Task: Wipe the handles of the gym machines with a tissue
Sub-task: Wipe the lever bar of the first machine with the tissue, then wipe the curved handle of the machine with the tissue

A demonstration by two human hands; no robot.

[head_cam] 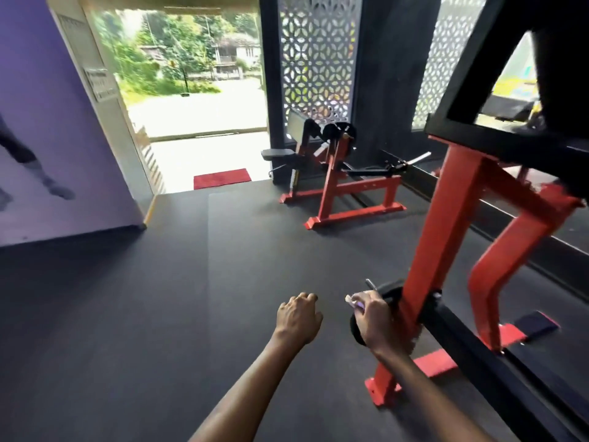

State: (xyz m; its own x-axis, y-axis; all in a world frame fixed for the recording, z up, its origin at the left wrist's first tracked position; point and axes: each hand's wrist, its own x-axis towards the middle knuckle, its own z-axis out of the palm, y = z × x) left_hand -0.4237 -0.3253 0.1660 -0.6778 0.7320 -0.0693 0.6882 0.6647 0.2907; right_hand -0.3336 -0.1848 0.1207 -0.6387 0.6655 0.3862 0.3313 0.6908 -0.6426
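A dark rubber floor [159, 314] fills most of the frame, running from the bottom edge up to a bright open doorway [197, 90] at the upper centre. A purple wall [47, 106] takes up the upper left. Along the right side stands the nearest gym machine [446, 250], a red steel frame with black beams crossing the upper right corner and black weight plates low on its post. A second red machine [334, 186] sits further back, right of centre, in front of a patterned lattice screen [318, 55]. A small red doormat [221, 178] lies at the doorway threshold.

Two bare forearms reach in from the bottom centre. The right hand [371, 317], lower centre-right, is curled round a small crumpled tissue [353, 300], whitish with a purple tint, which sticks out from the finger side. That hand is just in front of the near machine's black plates and its short metal peg [371, 284]; whether the tissue touches them cannot be told. The left hand [298, 317], just to the left, hangs over the floor with fingers loosely curled, back toward the camera, grasping nothing.
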